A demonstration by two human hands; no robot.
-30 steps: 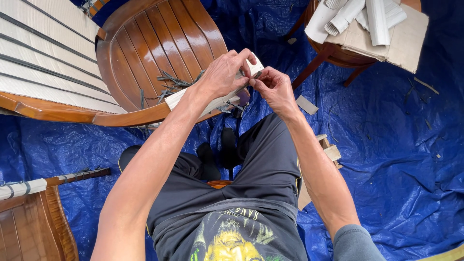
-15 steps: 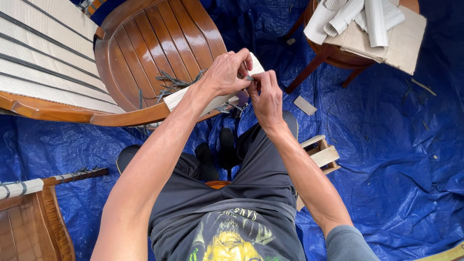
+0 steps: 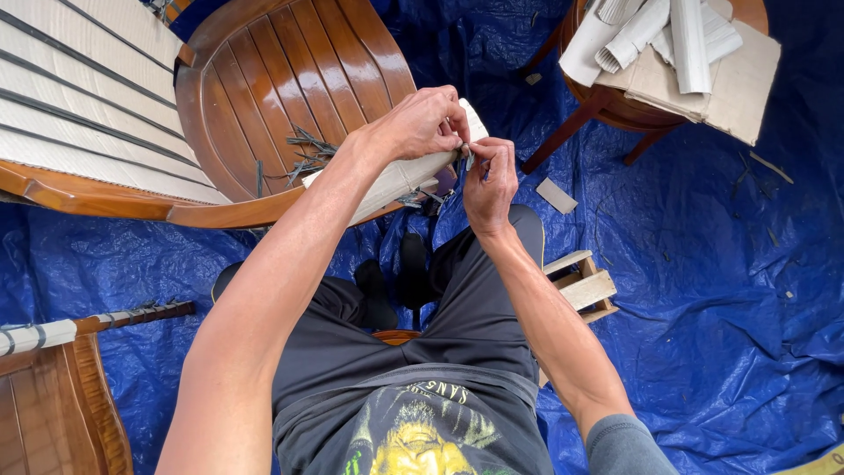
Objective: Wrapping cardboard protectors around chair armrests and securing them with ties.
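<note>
L hand [image 3: 420, 123] is clamping a pale strip [image 3: 396, 176] above the front rim of the wooden chair seat [image 3: 264, 79], fingers closed round the strip's upper end. R hand [image 3: 488, 180] is working right beside it, thumb and forefinger pinching a thin dark sliver [image 3: 467, 159] at the strip's edge; can't tell if it's being pulled off or pushed in.

Progress, judging by what's lying about: partway. A pile of dark slivers [image 3: 303, 154] is already sitting on the seat, so a fair bit seems done, w/ more rolled pale strips [image 3: 651, 31] waiting on cardboard on the small round table [image 3: 615, 105], upper right. Chair back at left is showing pale slats w/ dark lines between.

Surface & room: blue tarp [image 3: 721, 281] is covering the floor, creased, littered w/ scraps. Small wooden block frame [image 3: 585, 286] is lying by the right leg. Another wooden piece [image 3: 61, 387] is showing lower left.
</note>
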